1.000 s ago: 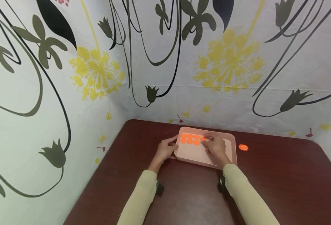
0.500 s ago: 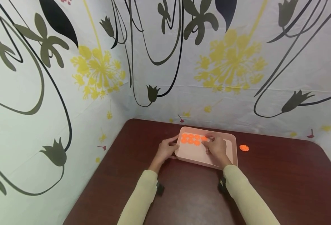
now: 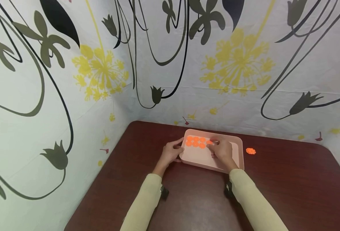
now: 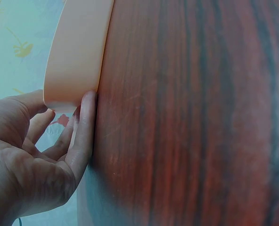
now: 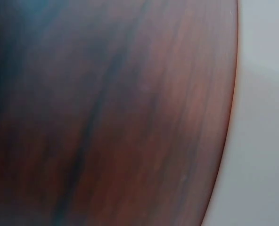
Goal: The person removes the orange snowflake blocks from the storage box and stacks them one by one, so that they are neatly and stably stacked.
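Observation:
A shallow pink tray (image 3: 197, 158) lies near the far edge of the table. Two short rows of orange, scalloped flower-shaped pieces (image 3: 196, 139) fill its upper left part. My left hand (image 3: 169, 153) grips the tray's left end; in the left wrist view, the thumb of the left hand (image 4: 31, 155) is at the rim of the tray (image 4: 78, 52) and a finger lies low along its side. Inside the tray, my right hand (image 3: 222, 150) pinches one orange flower-shaped piece (image 3: 209, 142) at the end of the upper row. The right wrist view does not show that hand.
Another orange flower-shaped piece (image 3: 250, 151) lies on the dark red-brown table (image 3: 291, 179), just right of the tray. Patterned cloth walls (image 3: 170, 77) rise behind the table and on its left. A pale surface (image 5: 262, 117) borders the wood in the right wrist view.

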A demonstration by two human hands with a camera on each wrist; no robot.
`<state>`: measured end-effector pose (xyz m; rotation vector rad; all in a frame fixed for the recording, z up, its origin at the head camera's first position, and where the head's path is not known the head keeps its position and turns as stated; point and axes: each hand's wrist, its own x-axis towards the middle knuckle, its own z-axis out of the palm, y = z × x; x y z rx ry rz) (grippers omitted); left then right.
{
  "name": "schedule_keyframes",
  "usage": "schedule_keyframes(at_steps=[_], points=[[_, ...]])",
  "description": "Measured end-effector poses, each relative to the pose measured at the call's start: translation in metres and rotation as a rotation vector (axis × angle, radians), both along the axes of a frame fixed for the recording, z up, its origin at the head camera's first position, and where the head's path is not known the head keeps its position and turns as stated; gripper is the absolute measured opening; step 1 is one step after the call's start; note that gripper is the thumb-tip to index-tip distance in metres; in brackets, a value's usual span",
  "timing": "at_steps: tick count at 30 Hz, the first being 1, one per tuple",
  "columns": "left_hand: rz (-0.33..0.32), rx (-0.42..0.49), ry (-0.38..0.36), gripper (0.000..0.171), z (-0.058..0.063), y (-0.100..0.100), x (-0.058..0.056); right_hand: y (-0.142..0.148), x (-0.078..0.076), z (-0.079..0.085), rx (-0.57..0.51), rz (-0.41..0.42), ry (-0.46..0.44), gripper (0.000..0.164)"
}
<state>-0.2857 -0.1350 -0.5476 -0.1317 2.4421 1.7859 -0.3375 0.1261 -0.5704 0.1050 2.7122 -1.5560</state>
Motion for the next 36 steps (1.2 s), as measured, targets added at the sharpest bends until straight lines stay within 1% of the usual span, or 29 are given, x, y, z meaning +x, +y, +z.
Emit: schedule_keyframes(at_steps=[4, 9, 12, 19, 23, 26, 28, 32, 36], points=[[0.001, 0.000, 0.000, 0.054, 0.002, 0.001, 0.001, -0.001, 0.000, 0.000, 0.055, 0.008, 0.050, 0.032], [0.004, -0.009, 0.002, 0.055, 0.002, 0.001, 0.001, -0.002, -0.001, -0.002, 0.186, 0.036, 0.142, 0.029], [0.007, -0.012, -0.001, 0.055, 0.000, 0.002, 0.001, -0.001, -0.002, -0.003, 0.211, 0.040, 0.156, 0.027], [0.007, -0.004, -0.001, 0.055, -0.001, 0.003, 0.001, 0.001, -0.003, -0.003, 0.174, 0.046, 0.158, 0.027], [0.007, 0.004, 0.003, 0.055, 0.001, 0.003, 0.000, 0.002, -0.003, -0.001, 0.082, 0.034, 0.124, 0.030], [0.009, 0.003, 0.006, 0.054, 0.002, 0.003, 0.000, 0.002, -0.003, 0.002, 0.010, 0.000, 0.083, 0.033], [0.008, 0.002, 0.010, 0.054, 0.002, 0.002, 0.000, 0.002, -0.002, 0.004, -0.009, -0.014, 0.077, 0.037], [0.005, -0.011, 0.017, 0.054, 0.000, 0.002, 0.001, 0.001, 0.000, 0.009, -0.010, -0.031, 0.117, 0.039], [-0.001, -0.017, 0.020, 0.054, 0.000, 0.001, 0.002, 0.001, 0.005, 0.015, -0.028, -0.020, 0.179, 0.042]])
